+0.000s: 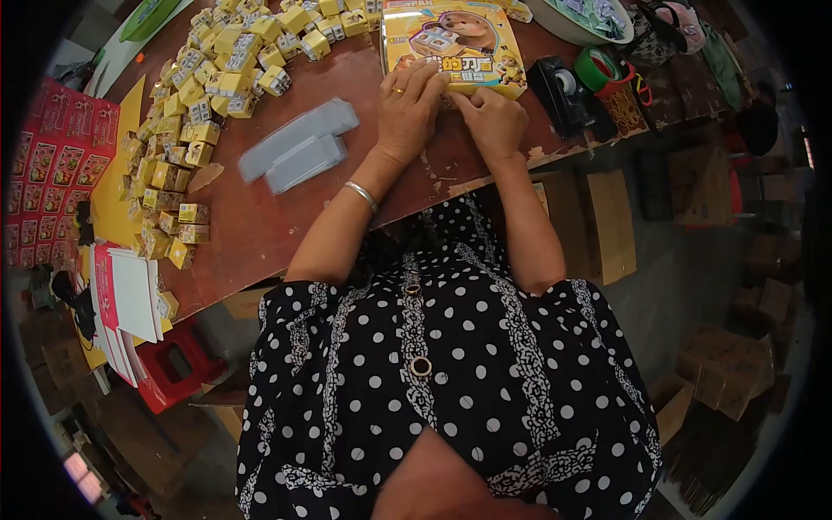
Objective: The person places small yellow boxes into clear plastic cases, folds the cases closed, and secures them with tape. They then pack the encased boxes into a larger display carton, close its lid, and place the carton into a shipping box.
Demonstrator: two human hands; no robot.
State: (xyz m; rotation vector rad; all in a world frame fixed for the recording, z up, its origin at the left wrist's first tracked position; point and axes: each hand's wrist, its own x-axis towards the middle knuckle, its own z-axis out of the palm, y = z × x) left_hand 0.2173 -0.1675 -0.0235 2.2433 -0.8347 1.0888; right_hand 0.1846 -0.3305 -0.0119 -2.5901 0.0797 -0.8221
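Observation:
A yellow printed cardboard box (464, 39) with a puppy picture lies at the table's far middle, its near edge towards me. My left hand (409, 111), with a ring and a bracelet, grips its near left corner, fingers bent over the top. My right hand (496, 123) is closed at the near edge, with thumb and curled fingers pressed to the cardboard. Whether a flap is pinched there is hidden. To the left of my left hand lie clear flat plastic sleeves (299, 143) in two overlapping stacks.
Many small yellow-and-white boxlike pieces (186, 113) spread over the table's left. A black tape dispenser (562, 95), green tape roll (596, 68), rubber bands (622, 111) and a white bowl of packets (585, 19) stand right. Printed red sheets (61, 165) hang left; a red stool (178, 368) stands below.

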